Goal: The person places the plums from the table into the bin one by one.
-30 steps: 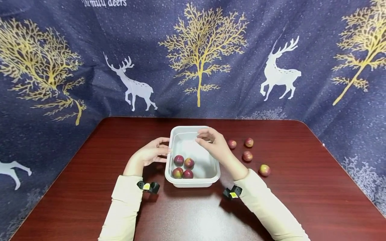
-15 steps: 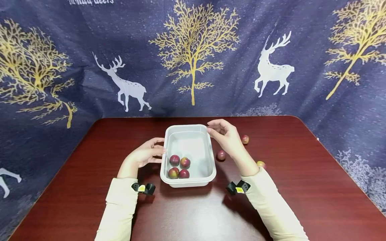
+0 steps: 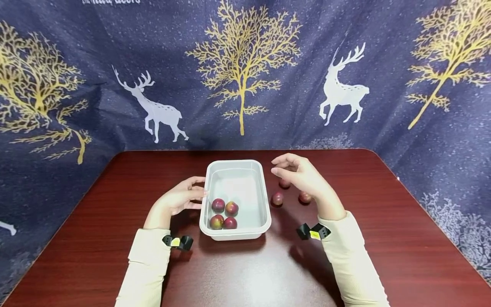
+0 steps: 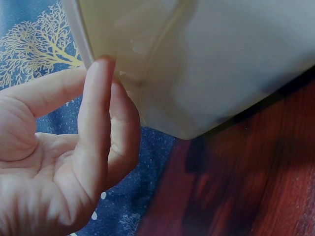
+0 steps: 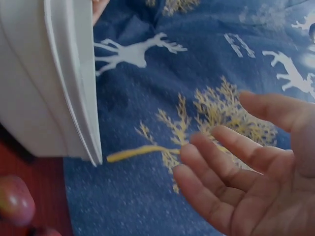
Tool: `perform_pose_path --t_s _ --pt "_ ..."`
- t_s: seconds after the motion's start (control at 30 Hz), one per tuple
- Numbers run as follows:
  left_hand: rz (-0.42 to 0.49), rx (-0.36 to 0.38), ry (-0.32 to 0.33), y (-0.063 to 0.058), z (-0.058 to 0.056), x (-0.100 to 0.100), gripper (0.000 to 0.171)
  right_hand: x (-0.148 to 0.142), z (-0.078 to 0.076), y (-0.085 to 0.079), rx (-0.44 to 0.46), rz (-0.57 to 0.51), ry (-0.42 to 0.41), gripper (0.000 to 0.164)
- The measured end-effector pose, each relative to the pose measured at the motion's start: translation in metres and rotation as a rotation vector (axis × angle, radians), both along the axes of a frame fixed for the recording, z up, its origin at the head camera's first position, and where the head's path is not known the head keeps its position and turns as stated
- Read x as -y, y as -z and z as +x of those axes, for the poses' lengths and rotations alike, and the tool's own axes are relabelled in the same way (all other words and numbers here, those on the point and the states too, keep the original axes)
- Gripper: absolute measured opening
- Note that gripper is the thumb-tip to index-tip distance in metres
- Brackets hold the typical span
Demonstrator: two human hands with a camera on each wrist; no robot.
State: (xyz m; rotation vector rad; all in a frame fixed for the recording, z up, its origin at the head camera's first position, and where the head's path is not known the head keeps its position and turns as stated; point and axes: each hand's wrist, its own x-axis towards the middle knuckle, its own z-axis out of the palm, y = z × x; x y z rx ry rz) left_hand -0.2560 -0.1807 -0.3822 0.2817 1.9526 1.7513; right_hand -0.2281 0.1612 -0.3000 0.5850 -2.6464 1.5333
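Note:
A white plastic container [image 3: 238, 187] stands on the table with several red plums [image 3: 224, 214] grouped in its near left corner. My left hand [image 3: 180, 198] holds the container's left side, thumb at the rim and fingers against the outer wall. The left wrist view shows a fingertip [image 4: 102, 64] right at the rim. My right hand [image 3: 301, 175] is raised to the right of the container, fingers loosely curved, holding nothing. Below and around it lie loose plums: one plum [image 3: 277, 198] beside the container, another plum [image 3: 284, 183] partly hidden by the hand, and a plum [image 3: 305, 197] near the wrist.
The dark red wooden table [image 3: 364, 238] ends at a dark blue cloth backdrop [image 3: 215, 128] printed with white deer and golden trees. Each wrist wears a small black camera, such as the right one [image 3: 312, 231]. In the right wrist view, a plum [image 5: 15, 200] shows at lower left.
My right hand has moved right, from over the container past its right rim. My left hand stays at the left side. The whole view has shifted slightly, and plums behind the right arm show differently.

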Motion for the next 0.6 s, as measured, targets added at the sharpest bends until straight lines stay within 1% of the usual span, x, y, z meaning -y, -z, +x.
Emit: perform_pose_path --t_s 0.1,0.23,0.53,0.6 --pt "-0.005 0.005 -0.002 -0.002 0.001 0.001 0.067 -0.008 -0.001 0.000 -0.003 0.045 -0.013 0.028" --pt "-0.002 0.010 -0.009 -0.003 0.001 0.001 0.068 -0.018 -0.003 -0.001 0.021 0.102 -0.011 0.029" --pt "0.017 0.001 -0.005 -0.001 0.002 0.000 0.066 -0.039 -0.013 0.005 0.146 0.191 -0.005 0.034" --pt "0.020 0.000 -0.002 -0.001 0.002 -0.001 0.066 -0.044 -0.015 0.006 0.159 0.216 -0.006 0.034"
